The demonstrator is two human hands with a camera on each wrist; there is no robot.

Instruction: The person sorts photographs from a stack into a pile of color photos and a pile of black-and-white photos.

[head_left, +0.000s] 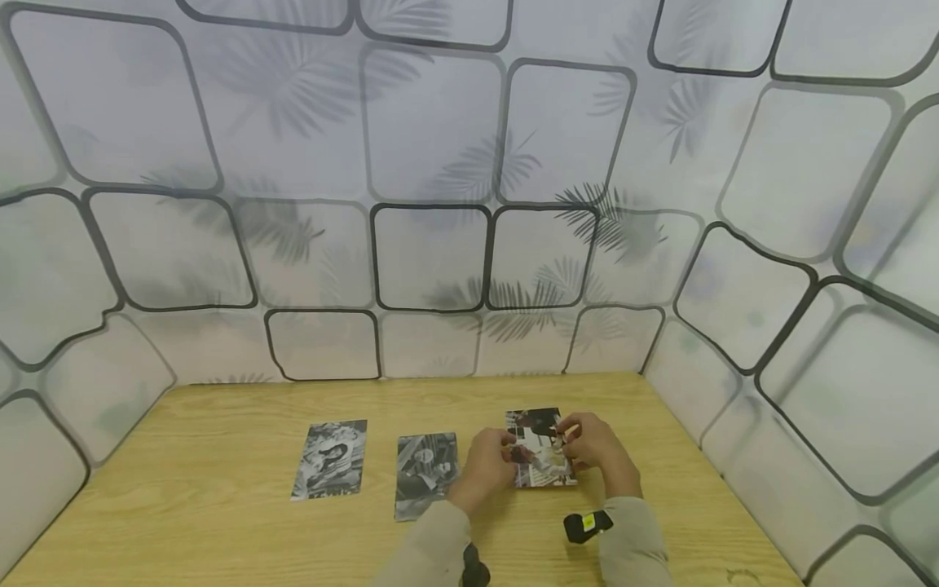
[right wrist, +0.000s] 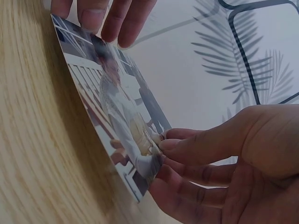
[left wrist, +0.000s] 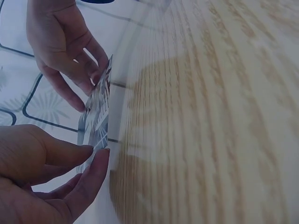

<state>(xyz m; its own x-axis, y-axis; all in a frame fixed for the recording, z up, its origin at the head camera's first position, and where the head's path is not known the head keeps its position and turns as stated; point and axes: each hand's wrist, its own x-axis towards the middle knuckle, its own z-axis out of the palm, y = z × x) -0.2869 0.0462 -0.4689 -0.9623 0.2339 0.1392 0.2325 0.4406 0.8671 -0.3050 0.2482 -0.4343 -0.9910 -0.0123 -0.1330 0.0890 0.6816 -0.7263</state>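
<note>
Both hands hold a colour photo print (head_left: 541,456) by its opposite side edges, just over the table at the right. Thumb and fingers of my left hand (head_left: 484,465) pinch its left edge; the left wrist view shows this hand (left wrist: 51,172) close up at the print's near end. My right hand (head_left: 597,448) grips the right edge, its thumb (right wrist: 187,145) on the picture side and other fingers behind. In the right wrist view the print (right wrist: 117,105) stands tilted to the wood and shows a person in light clothing beside white slats.
Two black-and-white photo prints lie on the wooden table (head_left: 183,497): one (head_left: 333,458) at the left, another (head_left: 424,469) in the middle, partly overlapped by the left forearm. Patterned walls (head_left: 433,261) stand along the table's back and sides.
</note>
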